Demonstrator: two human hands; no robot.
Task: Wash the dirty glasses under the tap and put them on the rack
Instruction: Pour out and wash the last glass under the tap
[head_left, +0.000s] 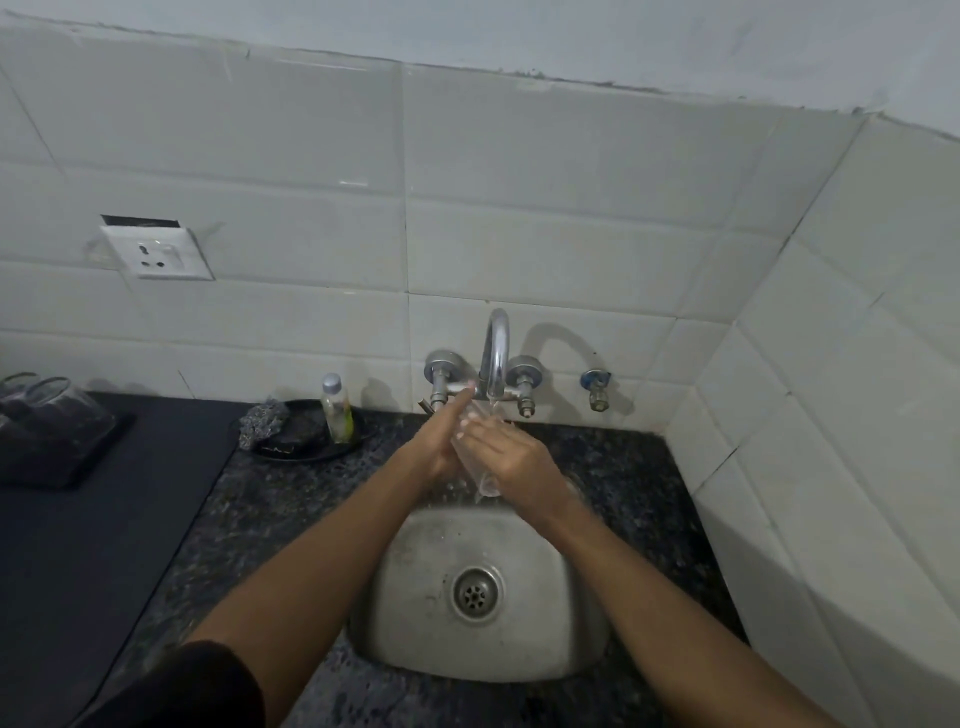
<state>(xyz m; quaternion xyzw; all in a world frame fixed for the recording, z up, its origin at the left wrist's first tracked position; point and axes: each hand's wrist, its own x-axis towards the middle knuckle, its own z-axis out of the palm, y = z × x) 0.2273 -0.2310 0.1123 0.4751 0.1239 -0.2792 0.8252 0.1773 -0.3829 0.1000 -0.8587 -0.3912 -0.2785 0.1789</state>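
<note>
A clear glass is held tilted under the chrome tap, over the back of the steel sink. Water runs from the spout onto it and drips off its lower end. My right hand grips the glass from the right, fingers curled round it. My left hand lies flat against its left side, fingers straight and pointing up toward the tap. At the far left, on a dark rack, stand two upturned clear glasses.
A black plate left of the tap holds a steel scrubber, a dark sponge and a small soap bottle. A dark mat covers the left counter. Speckled granite surrounds the sink. Tiled walls stand behind and to the right.
</note>
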